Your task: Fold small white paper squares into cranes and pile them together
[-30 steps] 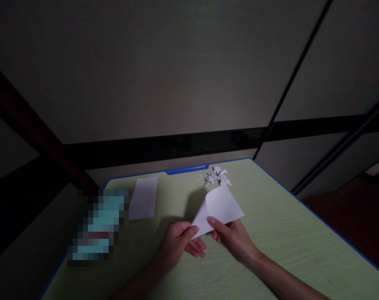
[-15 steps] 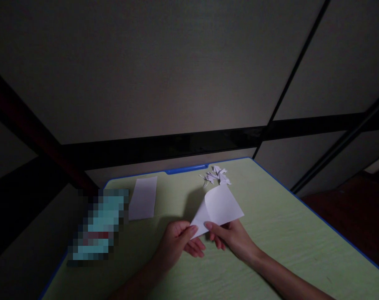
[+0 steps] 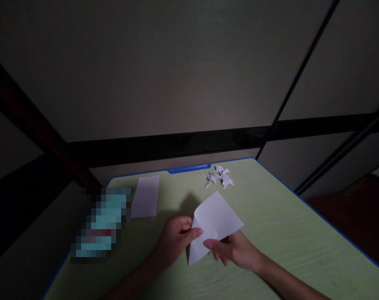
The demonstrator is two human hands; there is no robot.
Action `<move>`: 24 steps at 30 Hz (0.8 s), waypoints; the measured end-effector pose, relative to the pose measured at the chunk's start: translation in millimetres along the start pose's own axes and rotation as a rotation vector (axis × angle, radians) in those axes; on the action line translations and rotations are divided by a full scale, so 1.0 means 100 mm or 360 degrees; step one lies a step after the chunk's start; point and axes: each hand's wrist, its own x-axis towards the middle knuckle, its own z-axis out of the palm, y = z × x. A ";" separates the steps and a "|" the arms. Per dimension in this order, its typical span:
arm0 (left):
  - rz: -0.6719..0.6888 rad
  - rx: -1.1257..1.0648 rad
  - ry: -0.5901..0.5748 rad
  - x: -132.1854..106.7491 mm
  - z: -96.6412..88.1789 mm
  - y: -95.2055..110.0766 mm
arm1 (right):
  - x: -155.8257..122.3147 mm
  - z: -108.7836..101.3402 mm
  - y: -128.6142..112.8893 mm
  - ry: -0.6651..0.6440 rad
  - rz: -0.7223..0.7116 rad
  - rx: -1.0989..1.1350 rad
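Both my hands hold one white sheet of paper (image 3: pixel 216 218) just above the pale green table (image 3: pixel 286 241). My left hand (image 3: pixel 176 237) pinches the sheet's left edge, thumb on top. Fingers of my right hand (image 3: pixel 233 250) grip the sheet from below near its lower edge. The sheet is bent along a diagonal, its lower corner hanging down between my hands.
A second white sheet (image 3: pixel 144 196) lies flat at the table's far left. Several small folded paper figures (image 3: pixel 219 178) sit near the far edge by a blue handle (image 3: pixel 189 168). A blurred teal object (image 3: pixel 101 225) lies at the left edge. Dark floor shows to the right.
The curled-over sheet has opened out and dropped lower; its near corner now hangs between my hands. My right hand moved slightly toward me, my left thumb came onto the edge.
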 end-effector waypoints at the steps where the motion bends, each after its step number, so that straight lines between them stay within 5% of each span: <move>1: -0.0007 0.0011 0.0001 0.00 0.00 0.01 | 0.00 0.00 0.01 -0.0008 -0.0003 -0.0010; 7: 0.0023 0.0205 0.0251 -0.01 0.02 0.04 | -0.02 -0.01 0.04 -0.0099 0.0009 -0.0089; 19: 0.0190 0.0254 0.0415 -0.01 0.03 0.04 | -0.01 0.00 0.08 -0.0088 0.0055 -0.0154; 24: 0.0108 0.0154 0.0235 0.01 0.06 -0.06 | 0.02 0.00 0.04 0.0028 0.0027 -0.0107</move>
